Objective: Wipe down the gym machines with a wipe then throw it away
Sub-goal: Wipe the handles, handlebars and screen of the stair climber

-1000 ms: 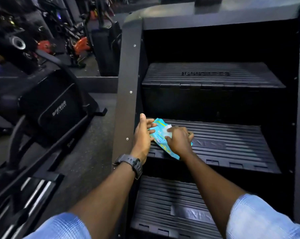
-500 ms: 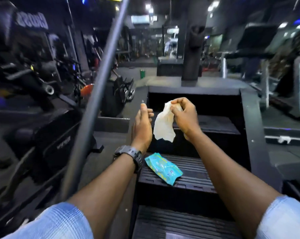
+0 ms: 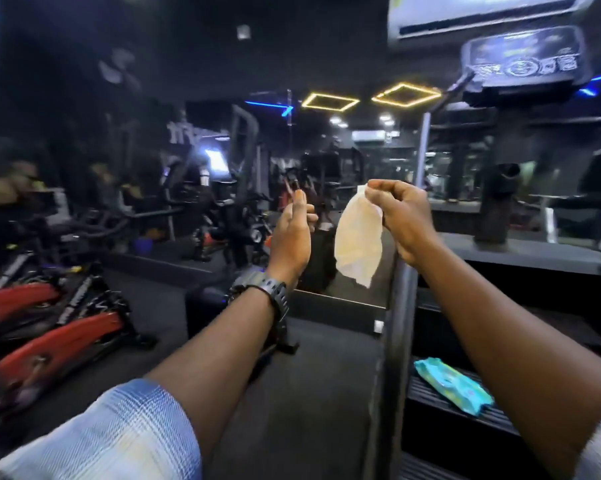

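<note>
Item: wipe, pale, single sheet, crumpled and hanging loose. Location: held up at chest height, pinched by its top edge in the right hand, fingers curled together on the sheet. It hangs free and touches no machine.

Item: left hand, raised just beside the wipe, palm turned toward it, fingers straight and apart, holding nothing. A dark wristwatch sits on that wrist.

Item: wipe packet, turquoise, lying flat on a ribbed black step of the stair machine, low right, well apart from both hands.

Item: upright rail of that machine, rising between the arms, with the console overhead to the right. Red exercise bikes stand on the floor to the left.

Status, as judged: wiping not yet begun; sheet ready to be spread.

Hazards, as judged:
- The pinch covers only one corner; a quick swing toward the rail could drop the sheet to the floor.
- Used bunched, the wipe would cover little surface and streak.
- The packet's flap state cannot be told; if open, the remaining wipes dry out.
- The packet rests on a moving step and could slide off if that step is wiped.
</note>
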`<control>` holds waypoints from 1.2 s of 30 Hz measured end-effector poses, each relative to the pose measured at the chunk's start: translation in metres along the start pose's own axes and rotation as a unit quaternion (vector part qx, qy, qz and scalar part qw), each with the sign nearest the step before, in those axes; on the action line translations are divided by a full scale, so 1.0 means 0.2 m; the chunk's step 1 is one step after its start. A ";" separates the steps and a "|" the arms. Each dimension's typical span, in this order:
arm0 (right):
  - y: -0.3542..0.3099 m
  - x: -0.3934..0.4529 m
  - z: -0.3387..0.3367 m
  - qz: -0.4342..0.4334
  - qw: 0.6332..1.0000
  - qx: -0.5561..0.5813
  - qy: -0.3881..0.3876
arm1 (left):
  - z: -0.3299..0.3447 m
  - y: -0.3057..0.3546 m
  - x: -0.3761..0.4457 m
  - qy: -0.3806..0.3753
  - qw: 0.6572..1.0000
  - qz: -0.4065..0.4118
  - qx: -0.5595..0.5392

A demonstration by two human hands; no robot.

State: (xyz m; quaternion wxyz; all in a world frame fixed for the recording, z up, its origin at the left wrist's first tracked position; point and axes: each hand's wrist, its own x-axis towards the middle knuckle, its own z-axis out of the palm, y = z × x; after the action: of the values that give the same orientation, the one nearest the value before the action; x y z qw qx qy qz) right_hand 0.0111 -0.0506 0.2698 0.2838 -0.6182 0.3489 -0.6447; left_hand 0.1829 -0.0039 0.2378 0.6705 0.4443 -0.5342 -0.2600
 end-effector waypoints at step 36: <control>1.24 1.89 2.10 -0.038 0.989 -0.101 0.102 | -1.08 -1.20 2.71 -0.032 0.998 0.047 -0.015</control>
State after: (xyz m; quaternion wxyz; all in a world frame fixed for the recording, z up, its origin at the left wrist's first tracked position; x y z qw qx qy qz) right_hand 0.3853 -0.5417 0.2947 0.1581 -0.5871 0.4154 -0.6766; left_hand 0.5772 -0.4943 0.2848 0.6711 0.4003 -0.5715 -0.2506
